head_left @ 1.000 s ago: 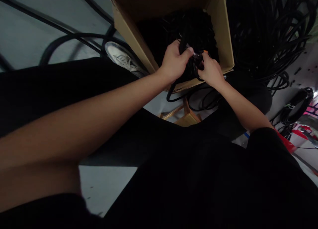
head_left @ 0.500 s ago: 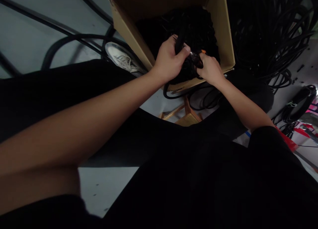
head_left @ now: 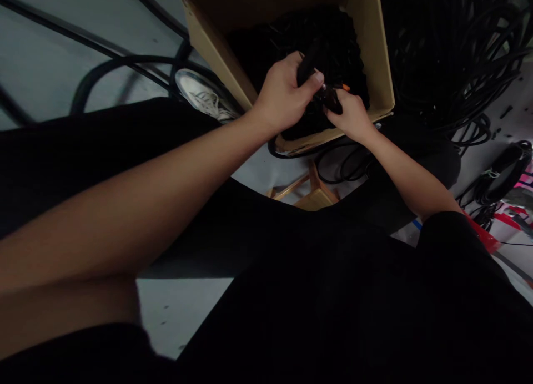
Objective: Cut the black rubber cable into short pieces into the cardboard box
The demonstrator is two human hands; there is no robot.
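Note:
Over the cardboard box (head_left: 225,56), my left hand (head_left: 283,92) is closed round a length of thick black cable (head_left: 307,69), which points up out of the fist. My right hand (head_left: 352,115) grips a dark hand tool (head_left: 332,99) with an orange part and a glint of metal, like pliers or cutters; its exact kind is too dark to make out. The tool's metal end meets the cable beside my left thumb. Below both hands, a heap of short black pieces (head_left: 287,31) fills the box's bottom.
Thick black cables (head_left: 112,67) run over the grey floor at left, near a white shoe (head_left: 202,95). A large tangle of black cable (head_left: 441,56) lies right of the box. A small wooden stool (head_left: 318,198) stands below it. A coiled cable (head_left: 502,173) lies far right.
My left hand has shifted slightly, and more of the black cable stands up from its grip. The tool in my right hand has tilted slightly; the box stays put.

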